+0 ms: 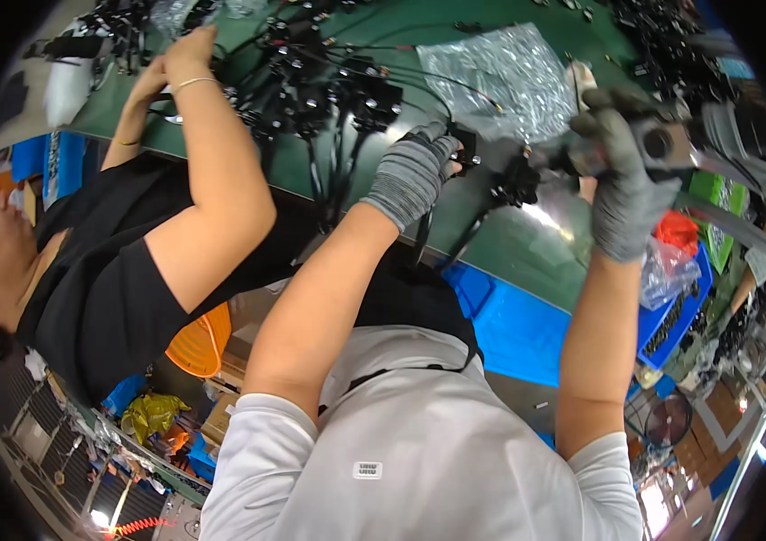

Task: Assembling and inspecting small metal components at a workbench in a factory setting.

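My left hand, in a grey knit glove, is closed around a small black part just above the green table. A black cable hangs from that part over the near table edge. My right hand, gloved the same way, has its fingers bent round a grey and silver tool-like device with a round dark opening; blur hides its exact kind. Between my hands another black part with a cable lies on the table.
Black cabled parts are heaped on the green table, left of a clear plastic bag. On the left a co-worker in black reaches over the table. A blue tray stands at the right, an orange basket below left.
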{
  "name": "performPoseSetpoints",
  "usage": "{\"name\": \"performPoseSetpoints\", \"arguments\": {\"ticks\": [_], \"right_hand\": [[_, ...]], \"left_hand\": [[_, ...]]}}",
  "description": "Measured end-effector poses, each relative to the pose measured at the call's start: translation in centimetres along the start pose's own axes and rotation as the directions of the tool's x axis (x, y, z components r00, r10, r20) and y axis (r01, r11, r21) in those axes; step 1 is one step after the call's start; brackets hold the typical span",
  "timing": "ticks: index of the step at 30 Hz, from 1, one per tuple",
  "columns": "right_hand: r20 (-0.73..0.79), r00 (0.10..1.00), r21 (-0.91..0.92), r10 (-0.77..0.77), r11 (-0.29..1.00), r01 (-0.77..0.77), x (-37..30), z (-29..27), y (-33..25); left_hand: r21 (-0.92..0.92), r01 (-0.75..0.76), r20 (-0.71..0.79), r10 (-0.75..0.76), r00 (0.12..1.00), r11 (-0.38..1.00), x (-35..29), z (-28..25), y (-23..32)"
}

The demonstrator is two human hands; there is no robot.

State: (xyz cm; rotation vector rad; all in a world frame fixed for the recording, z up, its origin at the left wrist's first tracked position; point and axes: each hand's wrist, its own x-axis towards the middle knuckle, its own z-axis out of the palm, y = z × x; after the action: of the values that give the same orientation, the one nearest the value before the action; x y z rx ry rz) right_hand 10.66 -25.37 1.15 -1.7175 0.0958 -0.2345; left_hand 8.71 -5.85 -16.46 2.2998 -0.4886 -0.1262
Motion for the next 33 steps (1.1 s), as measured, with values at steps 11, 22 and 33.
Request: {"name": "performPoseSetpoints", "arguments": {"ticks": [11, 22, 33], "right_hand": [[-0.424, 0.905, -0.739, -0.038, 0.592, -0.322, -4.7, -4.9, 5.5], [0.199, 0.967, -0.271, 0.162, 0.957, -0.104, 2.9, 8.8, 7.3], [0.044, 0.996, -0.77, 0.072, 0.638, -0.012, 21.5, 17.1, 12.9]], "left_hand": [[0.202, -0.186, -0.192, 0.225, 0.955, 0.962, -3.9, 0.1, 1.1], [0.23, -0.076, -0.068, 0.094, 0.993, 0.97, -5.3, 3.2, -1.2], [0.086, -0.038, 0.013, 0.037, 0.999, 0.996, -4.2, 1.4, -2.4]]}}
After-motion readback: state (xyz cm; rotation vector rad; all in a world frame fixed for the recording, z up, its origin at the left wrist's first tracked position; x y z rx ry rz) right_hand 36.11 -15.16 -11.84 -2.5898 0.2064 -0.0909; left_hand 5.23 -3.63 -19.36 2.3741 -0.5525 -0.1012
